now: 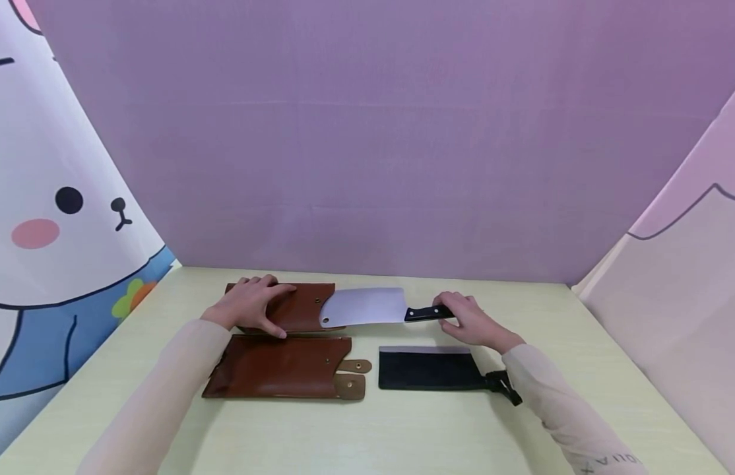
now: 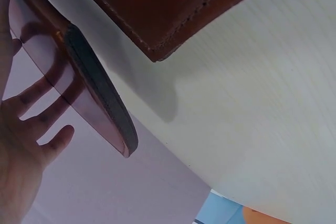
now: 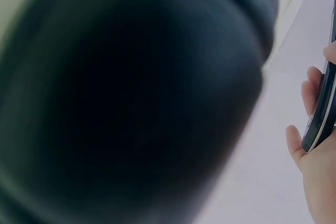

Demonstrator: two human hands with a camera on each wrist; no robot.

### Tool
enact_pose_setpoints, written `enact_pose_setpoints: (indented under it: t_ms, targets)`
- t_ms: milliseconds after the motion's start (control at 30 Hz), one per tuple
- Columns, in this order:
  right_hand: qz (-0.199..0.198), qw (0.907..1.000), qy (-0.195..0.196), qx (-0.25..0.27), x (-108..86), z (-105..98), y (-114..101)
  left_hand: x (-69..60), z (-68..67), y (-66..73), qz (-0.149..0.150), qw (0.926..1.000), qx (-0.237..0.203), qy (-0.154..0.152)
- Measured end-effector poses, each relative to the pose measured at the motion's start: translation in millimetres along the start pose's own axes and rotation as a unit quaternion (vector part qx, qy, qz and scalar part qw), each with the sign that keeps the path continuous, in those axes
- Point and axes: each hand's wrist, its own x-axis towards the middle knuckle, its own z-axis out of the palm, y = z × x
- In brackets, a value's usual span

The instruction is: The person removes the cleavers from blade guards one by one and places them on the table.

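My left hand (image 1: 251, 303) grips the upper brown leather sheath (image 1: 308, 309) across its width, thumb at the near edge. In the left wrist view, this sheath (image 2: 100, 87) is tilted, with several fingers spread beside it. A cleaver with a silver blade (image 1: 367, 307) extends from the sheath's mouth; how much blade is inside is hidden. My right hand (image 1: 471, 320) holds the cleaver's black riveted handle (image 1: 423, 313), also partly visible as a handle (image 3: 323, 111) at the right wrist view's edge.
Nearer on the pale table (image 1: 367, 435) lies a second brown sheath (image 1: 278, 369) with two snap straps (image 1: 350, 386). To its right, below my right hand, is a black-bladed cleaver (image 1: 429, 369) with a silver edge. A purple backdrop (image 1: 367, 165) stands behind. A dark blurred shape (image 3: 131, 98) fills much of the right wrist view.
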Motion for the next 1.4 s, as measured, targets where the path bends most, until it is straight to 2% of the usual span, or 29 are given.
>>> enact_pose_setpoints:
  t_ms: [167,300,900,1400]
  targets:
    - [-0.008,0.9999,0.010,-0.004,-4.2,-0.9,3.0,-1.0,0.9,-1.6,-0.010,0.9999,-0.006,-0.006]
    - [0.001,0.9999,0.007,-0.009,-8.0,-2.0,5.2,-1.7,2.6,-4.0,-0.018,0.9998,-0.006,-0.010]
    - [0.017,0.9994,0.016,-0.026,-24.4,-12.8,15.8,-3.5,5.6,-11.1,-0.018,0.9998,0.004,-0.002]
    - [0.030,0.9987,0.030,-0.028,-42.8,-19.1,30.5,3.5,7.1,-11.1,-0.016,0.9998,0.000,0.007]
